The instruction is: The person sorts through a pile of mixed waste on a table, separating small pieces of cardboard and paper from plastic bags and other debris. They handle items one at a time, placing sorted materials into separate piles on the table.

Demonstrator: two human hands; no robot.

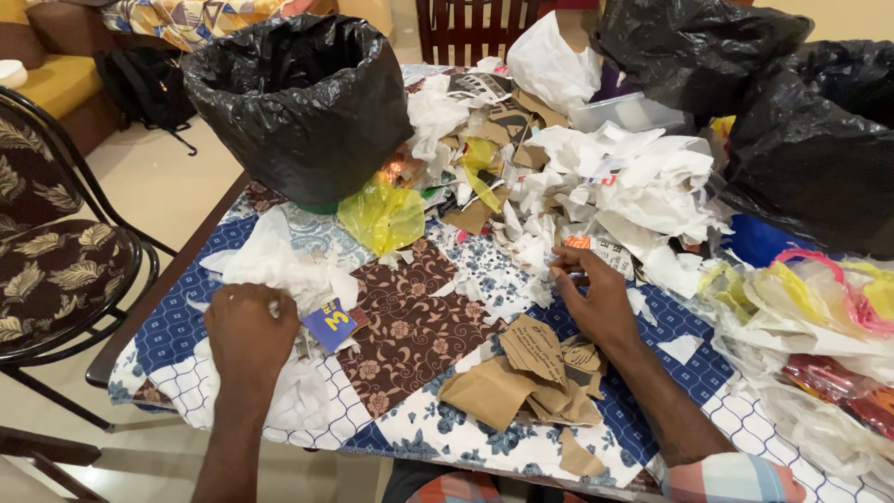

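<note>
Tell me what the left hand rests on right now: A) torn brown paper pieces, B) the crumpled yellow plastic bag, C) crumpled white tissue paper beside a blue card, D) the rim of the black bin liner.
C: the left hand lies on crumpled white tissue paper next to a blue card, well apart from the torn brown paper pieces.

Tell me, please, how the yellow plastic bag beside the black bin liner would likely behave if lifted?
The yellow plastic bag looks thin and crumpled, so it would probably flop and feel very light. Its glossy film may slip between fingers.
</note>
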